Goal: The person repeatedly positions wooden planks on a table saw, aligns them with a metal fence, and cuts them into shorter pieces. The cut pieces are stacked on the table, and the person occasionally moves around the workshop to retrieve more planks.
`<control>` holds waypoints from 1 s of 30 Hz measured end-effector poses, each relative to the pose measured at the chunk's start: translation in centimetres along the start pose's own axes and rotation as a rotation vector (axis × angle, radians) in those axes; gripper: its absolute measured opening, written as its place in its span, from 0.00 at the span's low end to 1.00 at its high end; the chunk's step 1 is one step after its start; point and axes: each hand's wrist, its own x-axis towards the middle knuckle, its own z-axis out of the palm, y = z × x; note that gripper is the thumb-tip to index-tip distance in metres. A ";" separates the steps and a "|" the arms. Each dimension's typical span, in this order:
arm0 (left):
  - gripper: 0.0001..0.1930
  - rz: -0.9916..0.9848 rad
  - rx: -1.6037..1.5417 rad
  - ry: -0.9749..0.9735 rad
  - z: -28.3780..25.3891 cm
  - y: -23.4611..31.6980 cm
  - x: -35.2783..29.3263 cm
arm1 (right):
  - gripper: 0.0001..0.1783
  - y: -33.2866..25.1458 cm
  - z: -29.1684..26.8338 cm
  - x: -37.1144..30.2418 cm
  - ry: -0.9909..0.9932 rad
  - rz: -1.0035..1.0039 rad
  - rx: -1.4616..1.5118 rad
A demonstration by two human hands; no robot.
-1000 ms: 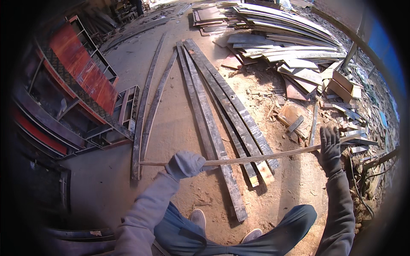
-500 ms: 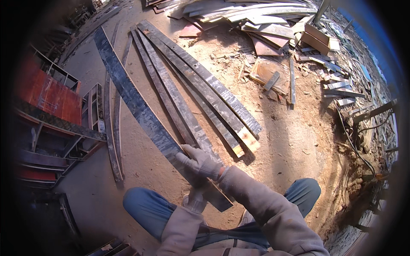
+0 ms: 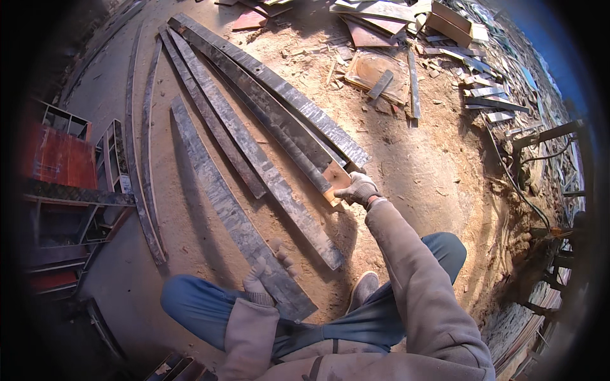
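Observation:
My left hand [image 3: 257,280], in a pale knit glove, grips a long grey-black wooden plank [image 3: 219,193] near its close end, fingers showing past the far edge. That plank slants away from me to the far left. My right hand [image 3: 358,190], gloved too, is closed on the near end of another dark plank [image 3: 270,127], which has a patch of bare pale wood at its tip. This second plank looks tipped, partly on its edge. Against it on the right lies a further grey plank [image 3: 305,108]. Between the two held planks, two more planks [image 3: 264,168] rest on the ground.
Two thin strips [image 3: 145,127] lie to the left, beside red-panelled frames [image 3: 63,159]. A heap of boards and offcuts [image 3: 375,19], with an open cardboard box [image 3: 448,25], spreads at the far right. Posts and a cable [image 3: 527,206] stand along the right side.
My right hand has left the left-hand plank and taken hold of another plank's pale end, now tilted. The left-held plank has shifted, its far end lower in view. The view has moved slightly.

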 end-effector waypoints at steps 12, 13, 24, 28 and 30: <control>0.34 0.135 0.228 0.109 2.2 3.2 4.5 | 0.33 -9.5 4.2 -12.3 0.062 -0.417 0.122; 0.34 0.139 0.290 0.156 1.8 3.6 5.1 | 0.32 -10.2 4.2 -13.0 0.004 -0.349 0.031; 0.28 0.046 0.261 0.316 -4.4 0.3 5.3 | 0.37 -9.2 4.5 -20.3 -0.135 -0.415 -0.307; 0.29 -0.003 0.256 0.374 -4.8 0.5 5.0 | 0.41 -9.1 5.0 -20.9 -0.216 -0.202 -0.460; 0.29 0.034 0.260 0.370 -5.0 0.2 5.1 | 0.40 -9.1 4.7 -21.3 -0.213 -0.290 -0.203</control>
